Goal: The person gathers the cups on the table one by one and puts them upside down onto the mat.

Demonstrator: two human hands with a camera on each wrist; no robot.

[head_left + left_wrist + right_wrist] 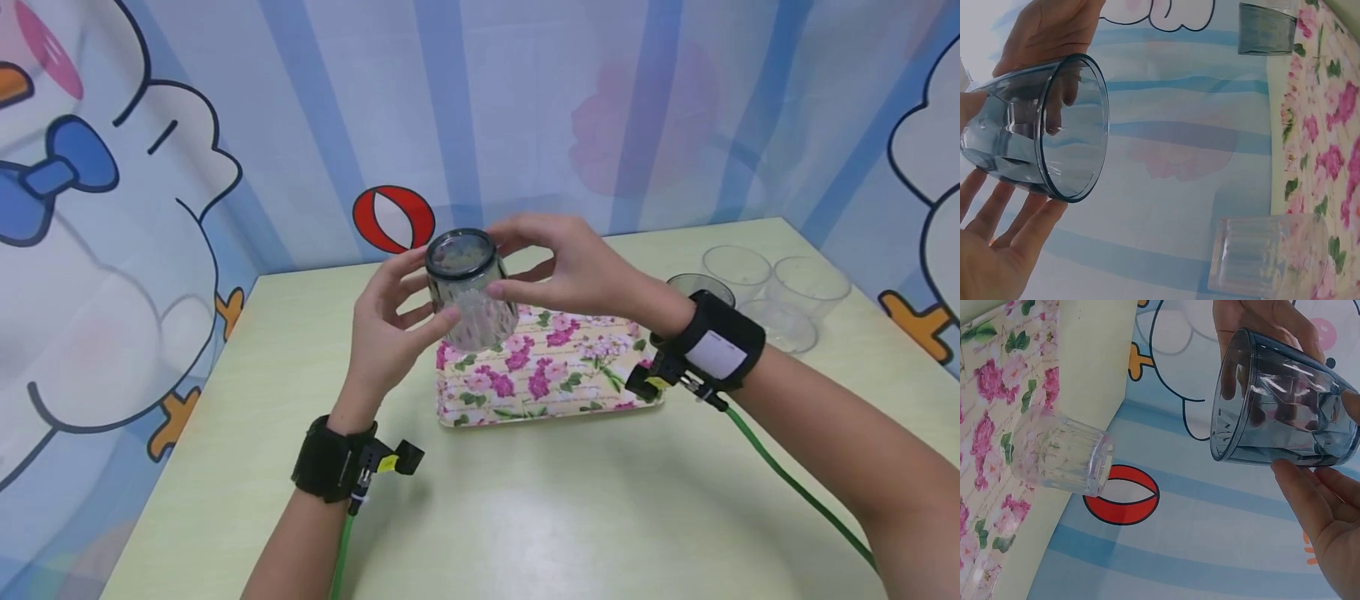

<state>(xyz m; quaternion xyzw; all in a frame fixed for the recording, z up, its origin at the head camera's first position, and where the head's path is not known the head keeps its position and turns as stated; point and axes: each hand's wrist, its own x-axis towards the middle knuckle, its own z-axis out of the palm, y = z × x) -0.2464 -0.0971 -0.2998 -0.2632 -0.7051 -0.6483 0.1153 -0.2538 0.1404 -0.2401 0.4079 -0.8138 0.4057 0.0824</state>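
Above the table, a bluish-grey glass tumbler point(459, 257) is held upside down, its base on top and its wide rim facing down in both wrist views. My left hand point(386, 325) grips its left side with thumb and fingers. On the other side, my right hand point(566, 260) pinches it between thumb and fingers. Below it, a clear glass point(486, 325) stands inverted on a floral tray point(570, 398); both wrist views show a gap between this clear glass point(1063, 453) and the held tumbler point(1019, 134).
Right of the tray, partly behind my right wrist, stands another grey glass point(701, 289). Several clear glasses point(808, 283) are grouped beside it at the table's right side. A cartoon-printed curtain point(510, 108) hangs behind the table point(510, 517). Green cables point(795, 487) run from the wrist cameras.
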